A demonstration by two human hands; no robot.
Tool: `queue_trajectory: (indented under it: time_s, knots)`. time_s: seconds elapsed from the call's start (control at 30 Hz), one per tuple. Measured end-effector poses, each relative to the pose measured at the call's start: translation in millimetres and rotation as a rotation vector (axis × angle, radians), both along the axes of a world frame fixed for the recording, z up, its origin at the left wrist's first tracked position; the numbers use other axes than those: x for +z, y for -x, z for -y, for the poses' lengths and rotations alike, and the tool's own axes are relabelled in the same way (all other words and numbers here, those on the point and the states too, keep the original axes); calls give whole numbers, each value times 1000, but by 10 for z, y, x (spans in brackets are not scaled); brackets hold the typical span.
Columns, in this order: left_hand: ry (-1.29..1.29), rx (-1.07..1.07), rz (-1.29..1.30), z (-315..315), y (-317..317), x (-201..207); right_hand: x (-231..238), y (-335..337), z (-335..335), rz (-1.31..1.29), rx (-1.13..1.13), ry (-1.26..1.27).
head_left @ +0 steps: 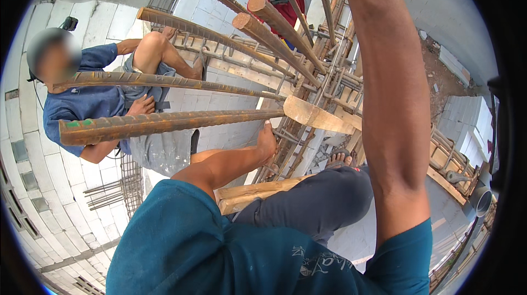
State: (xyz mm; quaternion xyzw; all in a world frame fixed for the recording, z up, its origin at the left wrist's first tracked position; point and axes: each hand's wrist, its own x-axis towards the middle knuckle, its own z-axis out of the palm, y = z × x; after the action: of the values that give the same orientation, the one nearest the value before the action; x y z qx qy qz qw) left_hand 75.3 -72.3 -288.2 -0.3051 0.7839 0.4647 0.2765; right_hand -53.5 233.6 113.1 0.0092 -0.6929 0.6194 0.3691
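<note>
Steadiness would serve us best with our left hand (267,140) at the rebar cage (290,152) near the jutting rusty bars (175,124), its grip too hidden to tell, and our right hand out of view, so we should brace our feet (339,159).

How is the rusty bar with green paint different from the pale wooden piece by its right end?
The rusty bar is brown and ribbed; the wooden piece is pale and unribbed. The rusty bar has green paint; the wooden piece shows none. Both have an end near the left hand.
</note>
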Motion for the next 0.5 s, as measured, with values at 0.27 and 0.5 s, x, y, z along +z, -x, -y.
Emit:
queue_trajectory:
  time_s: [0.27, 0.5]
  knots:
    - [-26, 17, 54, -103, -4, 221, -140, 360, 1, -198, 101, 64]
    - [-152, 2, 136, -79, 5, 361, -192, 332, 77, -55, 104, 211]
